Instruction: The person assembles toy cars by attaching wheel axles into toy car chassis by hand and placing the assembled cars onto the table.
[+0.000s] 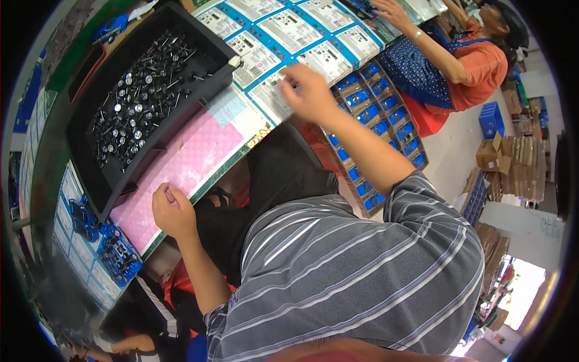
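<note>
Black bin (172,123) holds axled wheels (139,108); a divided tray (362,207) holds blue pieces (368,114).

Adjacent station, to the wearer's right: one co-worker (485,60), fitted with an orange top, a spotted dark-blue apron (416,71) and a dark cap (514,25). Beside the bench I see a partitioned carton (412,172), its cells holding blue parts. Floor storage, beyond the carton: a blue crate (491,119); near it, an open cardboard box (490,158), flaps raised; just beside that, stacked cardboard (523,168). Farther along stands a white panel (522,218), with a bright opening (522,286) past it. Opposite side, lower corner: a second person's bare forearm (136,344), partly visible to me.
</note>
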`<control>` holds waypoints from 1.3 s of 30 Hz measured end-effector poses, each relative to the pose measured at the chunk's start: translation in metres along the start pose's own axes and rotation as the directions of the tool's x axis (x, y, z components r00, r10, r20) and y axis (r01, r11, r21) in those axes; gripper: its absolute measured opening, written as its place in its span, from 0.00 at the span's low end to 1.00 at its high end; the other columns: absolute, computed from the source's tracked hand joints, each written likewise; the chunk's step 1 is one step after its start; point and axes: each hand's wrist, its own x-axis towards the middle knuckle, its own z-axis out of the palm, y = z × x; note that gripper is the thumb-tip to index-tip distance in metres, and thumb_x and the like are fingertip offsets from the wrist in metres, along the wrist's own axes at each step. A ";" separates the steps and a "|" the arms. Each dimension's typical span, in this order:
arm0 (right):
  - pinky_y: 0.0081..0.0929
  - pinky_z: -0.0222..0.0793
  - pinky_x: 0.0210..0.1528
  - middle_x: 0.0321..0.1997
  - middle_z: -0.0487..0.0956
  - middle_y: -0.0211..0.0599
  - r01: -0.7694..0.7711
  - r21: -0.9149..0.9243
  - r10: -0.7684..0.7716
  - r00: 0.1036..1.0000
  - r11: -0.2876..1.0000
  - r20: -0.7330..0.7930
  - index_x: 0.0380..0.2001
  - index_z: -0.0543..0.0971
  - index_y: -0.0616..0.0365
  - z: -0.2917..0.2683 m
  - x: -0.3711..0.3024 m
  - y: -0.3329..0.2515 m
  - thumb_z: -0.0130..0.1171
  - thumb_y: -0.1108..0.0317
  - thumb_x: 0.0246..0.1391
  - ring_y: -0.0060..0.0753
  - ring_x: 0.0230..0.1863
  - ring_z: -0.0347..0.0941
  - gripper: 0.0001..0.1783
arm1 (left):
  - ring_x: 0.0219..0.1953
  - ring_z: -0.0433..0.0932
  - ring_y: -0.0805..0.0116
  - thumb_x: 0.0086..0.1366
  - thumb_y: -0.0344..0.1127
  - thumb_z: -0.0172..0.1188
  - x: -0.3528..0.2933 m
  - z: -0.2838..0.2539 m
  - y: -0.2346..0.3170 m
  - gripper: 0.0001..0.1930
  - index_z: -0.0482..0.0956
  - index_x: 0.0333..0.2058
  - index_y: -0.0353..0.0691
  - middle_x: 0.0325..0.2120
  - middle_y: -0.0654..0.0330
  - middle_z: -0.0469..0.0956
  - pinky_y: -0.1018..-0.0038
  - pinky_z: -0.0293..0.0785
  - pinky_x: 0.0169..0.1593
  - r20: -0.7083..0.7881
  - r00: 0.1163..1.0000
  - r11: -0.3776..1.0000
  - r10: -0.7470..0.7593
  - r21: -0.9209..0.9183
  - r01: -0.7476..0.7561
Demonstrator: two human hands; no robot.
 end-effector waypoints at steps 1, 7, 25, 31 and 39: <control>0.32 0.76 0.38 0.33 0.81 0.43 0.004 -0.051 -0.004 1.000 0.999 -0.011 0.40 0.82 0.62 -0.011 0.008 0.010 0.66 0.72 0.53 0.40 0.33 0.80 0.11 | 0.24 0.73 0.59 0.64 0.31 0.58 0.001 0.001 0.000 0.06 0.81 0.36 0.37 0.22 0.57 0.74 0.65 0.70 0.32 -0.044 0.998 0.999 0.048 -0.019 -0.049; 0.40 0.75 0.53 0.43 0.82 0.48 -0.034 -0.416 -0.040 0.985 0.909 -0.166 0.42 0.83 0.61 -0.088 0.090 0.142 0.67 0.64 0.51 0.51 0.48 0.79 0.16 | 0.28 0.78 0.57 0.62 0.31 0.59 -0.001 -0.005 0.000 0.05 0.81 0.36 0.37 0.29 0.57 0.80 0.64 0.74 0.35 0.052 0.998 0.999 -0.030 0.031 0.028; 0.32 0.76 0.46 0.44 0.84 0.48 -0.365 -0.094 0.360 0.931 0.926 -0.065 0.55 0.79 0.63 -0.071 0.072 0.070 0.73 0.54 0.50 0.38 0.45 0.81 0.33 | 0.27 0.73 0.76 0.67 0.32 0.63 0.004 0.002 0.062 0.08 0.80 0.42 0.35 0.30 0.65 0.78 0.77 0.71 0.34 0.487 0.847 0.612 -0.212 -0.610 0.503; 0.34 0.76 0.49 0.46 0.83 0.40 0.199 0.389 -0.349 0.864 0.899 0.363 0.42 0.84 0.59 -0.028 0.058 -0.114 0.80 0.64 0.41 0.42 0.48 0.81 0.24 | 0.28 0.79 0.73 0.71 0.38 0.59 -0.002 0.022 0.106 0.23 0.65 0.60 0.36 0.32 0.58 0.79 0.80 0.72 0.28 0.603 0.798 -0.090 -0.011 -0.795 0.600; 0.45 0.74 0.53 0.37 0.83 0.50 0.563 -0.199 -0.328 0.694 0.802 0.641 0.33 0.85 0.60 0.081 0.190 -0.079 0.68 0.67 0.44 0.55 0.45 0.78 0.12 | 0.23 0.79 0.73 0.72 0.36 0.59 0.011 0.016 0.068 0.11 0.74 0.48 0.37 0.31 0.59 0.82 0.81 0.72 0.23 0.680 0.718 -0.221 -0.149 -0.730 0.646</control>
